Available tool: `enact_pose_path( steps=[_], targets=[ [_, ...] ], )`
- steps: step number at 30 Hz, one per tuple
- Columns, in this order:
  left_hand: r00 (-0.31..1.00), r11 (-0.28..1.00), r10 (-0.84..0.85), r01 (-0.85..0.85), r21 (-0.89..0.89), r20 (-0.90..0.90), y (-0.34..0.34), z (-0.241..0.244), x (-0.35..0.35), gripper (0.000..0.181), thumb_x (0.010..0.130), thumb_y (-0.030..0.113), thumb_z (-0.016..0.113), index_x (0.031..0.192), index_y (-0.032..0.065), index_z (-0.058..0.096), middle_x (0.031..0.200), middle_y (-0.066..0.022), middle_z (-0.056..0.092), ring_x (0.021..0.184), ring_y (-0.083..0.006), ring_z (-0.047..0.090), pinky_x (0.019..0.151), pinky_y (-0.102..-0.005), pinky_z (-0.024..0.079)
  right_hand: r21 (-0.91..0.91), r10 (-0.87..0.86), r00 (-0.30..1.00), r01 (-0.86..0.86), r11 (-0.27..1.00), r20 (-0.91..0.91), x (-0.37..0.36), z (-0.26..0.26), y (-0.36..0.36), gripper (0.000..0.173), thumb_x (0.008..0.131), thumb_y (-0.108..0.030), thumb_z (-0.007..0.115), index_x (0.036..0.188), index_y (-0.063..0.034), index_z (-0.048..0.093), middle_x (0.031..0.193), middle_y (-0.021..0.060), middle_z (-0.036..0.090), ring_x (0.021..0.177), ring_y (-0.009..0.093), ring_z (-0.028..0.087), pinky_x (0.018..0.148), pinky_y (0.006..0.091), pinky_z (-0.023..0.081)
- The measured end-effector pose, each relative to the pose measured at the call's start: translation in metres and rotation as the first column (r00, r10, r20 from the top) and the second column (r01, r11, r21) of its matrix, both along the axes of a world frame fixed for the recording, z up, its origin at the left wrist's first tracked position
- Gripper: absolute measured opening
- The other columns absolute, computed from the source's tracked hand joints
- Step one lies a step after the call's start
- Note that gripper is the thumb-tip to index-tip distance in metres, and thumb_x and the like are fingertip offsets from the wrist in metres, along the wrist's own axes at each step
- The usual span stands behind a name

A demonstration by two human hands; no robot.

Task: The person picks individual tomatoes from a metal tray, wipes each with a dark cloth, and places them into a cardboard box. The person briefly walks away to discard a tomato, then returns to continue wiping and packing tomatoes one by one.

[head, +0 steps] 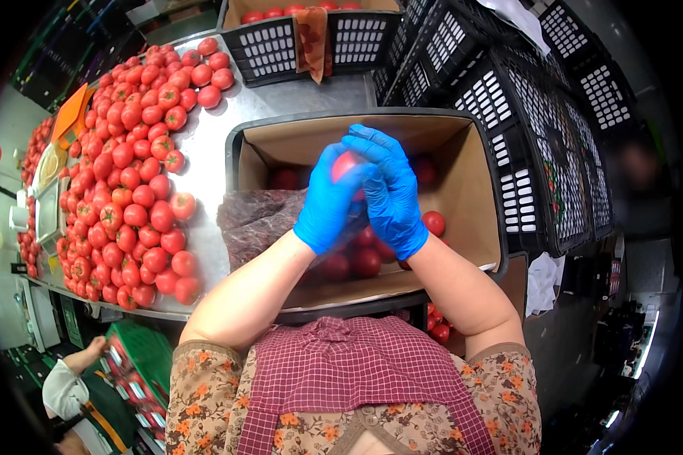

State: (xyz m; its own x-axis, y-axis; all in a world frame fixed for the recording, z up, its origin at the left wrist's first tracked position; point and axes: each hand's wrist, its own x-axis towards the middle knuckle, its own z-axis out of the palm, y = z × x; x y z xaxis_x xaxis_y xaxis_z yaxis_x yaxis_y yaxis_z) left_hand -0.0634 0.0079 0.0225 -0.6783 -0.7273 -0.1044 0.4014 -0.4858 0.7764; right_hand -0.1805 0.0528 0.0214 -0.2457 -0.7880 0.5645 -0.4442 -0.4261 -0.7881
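Note:
My left hand [323, 207] and my right hand [395, 196], both in blue gloves, are cupped together around a red tomato [344, 165]. They are above a black plastic crate [231, 165] with a brown cardboard liner [464, 219]. Red tomatoes [367, 263] lie inside the crate, partly hidden beneath my hands and forearms. A dark, mottled reddish cloth [253, 219] hangs over the crate's left rim and reaches under my left hand.
To the left, a large heap of tomatoes [128, 170] covers much of the metal table [208, 151]. Another black crate [267, 51] of tomatoes stands behind. Stacked black crates [523, 148] rise at the right. At lower left, a person [71, 387] holds a green crate [142, 347].

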Motion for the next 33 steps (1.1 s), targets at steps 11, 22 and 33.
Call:
enact_pose_path(
  steps=[11,22,33],
  targets=[
    [0.967,0.962,0.247,-0.253,-0.101,-0.066,0.003,-0.029,-0.011,0.044,0.089,0.026,0.066,0.124,0.0097,0.044,0.120,-0.0087,0.052,0.106,-0.0174,0.054,0.090,-0.0335,0.049,0.078,0.052,0.930,-0.087,0.993,0.365,0.013,-0.014,-0.002,0.043,0.104,-0.029,0.039,0.137,-0.0017,0.044,0.136,0.0130,0.048,0.123,0.023,0.048,0.108,0.0353,0.034],
    [0.981,0.956,0.139,-0.097,0.278,-0.137,-0.014,-0.027,-0.008,0.036,0.097,0.037,0.053,0.121,0.0106,0.051,0.114,-0.0045,0.058,0.106,-0.0143,0.055,0.092,-0.0298,0.047,-0.010,0.029,0.990,-0.030,0.999,-0.136,0.010,0.000,0.003,0.039,0.101,-0.026,0.047,0.130,-0.0004,0.055,0.135,0.0184,0.052,0.129,0.032,0.047,0.109,0.0397,0.033],
    [0.988,0.967,-0.096,0.122,0.226,-0.122,-0.014,-0.045,-0.017,0.045,0.098,0.046,0.048,0.124,0.0097,0.056,0.118,-0.0080,0.061,0.105,-0.0186,0.058,0.095,-0.0338,0.047,0.071,0.147,0.787,-0.235,0.969,0.599,-0.012,-0.010,-0.007,0.035,0.100,-0.031,0.053,0.116,-0.0007,0.064,0.112,0.0084,0.067,0.101,0.018,0.062,0.092,0.0311,0.048]
  ],
)
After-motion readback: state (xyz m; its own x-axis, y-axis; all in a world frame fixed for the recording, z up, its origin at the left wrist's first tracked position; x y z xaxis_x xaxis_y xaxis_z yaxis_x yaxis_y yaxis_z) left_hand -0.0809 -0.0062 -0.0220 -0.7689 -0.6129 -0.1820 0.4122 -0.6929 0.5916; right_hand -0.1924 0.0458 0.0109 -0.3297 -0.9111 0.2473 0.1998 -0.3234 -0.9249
